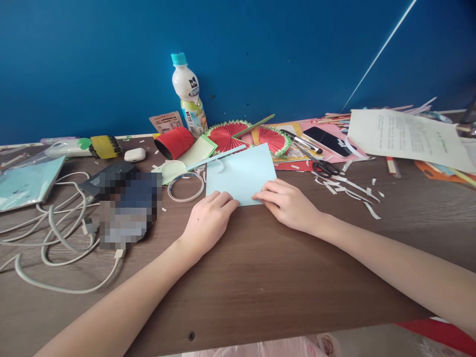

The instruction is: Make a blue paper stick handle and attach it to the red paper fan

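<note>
Light blue paper (241,171) lies flat on the counter (260,277), midway along and toward the back edge. Left hand (210,218): fingers loosely bent, tips pressing the sheet's near edge, nothing clasped. Right hand (288,203): fingers stretched out, pressing the same edge (near its right corner). Scissors (316,163) lie just right of the sheet, white paper scraps (353,191) beside them. Tape ring (185,200) lies just left.

Head camera looks forward, down (close) at desk (260,277).

A pale blue rectangular paper sheet (241,173) lies flat, slightly askew, on the brown table (260,267)
</note>
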`<state>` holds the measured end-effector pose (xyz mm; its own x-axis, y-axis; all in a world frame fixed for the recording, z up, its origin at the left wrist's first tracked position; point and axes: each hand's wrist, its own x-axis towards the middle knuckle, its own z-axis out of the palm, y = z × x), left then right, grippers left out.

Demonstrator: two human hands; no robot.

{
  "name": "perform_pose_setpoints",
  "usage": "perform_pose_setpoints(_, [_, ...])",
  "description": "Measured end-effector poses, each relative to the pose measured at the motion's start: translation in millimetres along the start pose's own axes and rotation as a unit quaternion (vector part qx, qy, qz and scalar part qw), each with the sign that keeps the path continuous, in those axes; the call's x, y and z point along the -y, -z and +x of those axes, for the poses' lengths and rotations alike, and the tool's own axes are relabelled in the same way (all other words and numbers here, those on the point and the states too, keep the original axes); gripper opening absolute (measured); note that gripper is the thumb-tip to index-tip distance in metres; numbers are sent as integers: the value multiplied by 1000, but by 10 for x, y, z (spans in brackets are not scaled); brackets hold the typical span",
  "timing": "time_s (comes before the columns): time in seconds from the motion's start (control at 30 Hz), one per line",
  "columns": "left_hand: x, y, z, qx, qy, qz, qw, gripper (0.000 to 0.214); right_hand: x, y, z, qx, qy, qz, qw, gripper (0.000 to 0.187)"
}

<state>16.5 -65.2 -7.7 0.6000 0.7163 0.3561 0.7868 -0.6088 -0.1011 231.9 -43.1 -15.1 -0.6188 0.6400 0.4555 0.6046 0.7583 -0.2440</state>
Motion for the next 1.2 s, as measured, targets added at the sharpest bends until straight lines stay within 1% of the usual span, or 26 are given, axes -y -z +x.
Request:
perform_pose_setpoints(0.13, [-27, 17, -16, -4, -22, 25, 999, 34, 37, 27, -28, 11, 43, -79, 996, 34])
perform_pose_setpoints(0.2, [-38, 21, -21, 8, -21, 28, 999, 35, 72, 34, -38, 13, 44, -111, 993, 33])
perform_pose_setpoints(0.37, [-88, 58, -25, 36, -5, 29, 999, 34, 178, 38, -46, 30, 17, -167, 985, 31])
perform_pose_setpoints(0.47, [-156, 88, -36, 38, -9, 45, 998, 30, 234, 30, -49, 28, 14, -194, 981, 29])
perform_pose_setpoints(0.6, [-263, 107, -56, 28, -9, 70, 997, 30, 284, 22, -59, 14, 39, -228, 973, 29])
perform_pose_setpoints(0.73, [-321, 108, -55, 14, -13, 56, 998, 35, 324, 32, -55, 28, 40, -231, 972, 30])
perform_pose_setpoints(0.83, [-326, 104, -45, 20, -11, 56, 998, 35, 357, 29, -55, 38, 33, -226, 973, 29])
perform_pose_setpoints(1.0, [-339, 103, -33, 37, -11, 58, 998, 30, 395, -25, -90, 9, 49, -196, 979, 31])
perform_pose_setpoints(1.1, [-364, 111, -40, 47, -7, 63, 997, 30, 407, -48, -111, 16, 40, -186, 982, 31])
perform_pose_setpoints(1.2, [-382, 121, -59, 49, 14, 59, 997, 32, 419, -43, -124, 32, 31, -187, 981, 31])
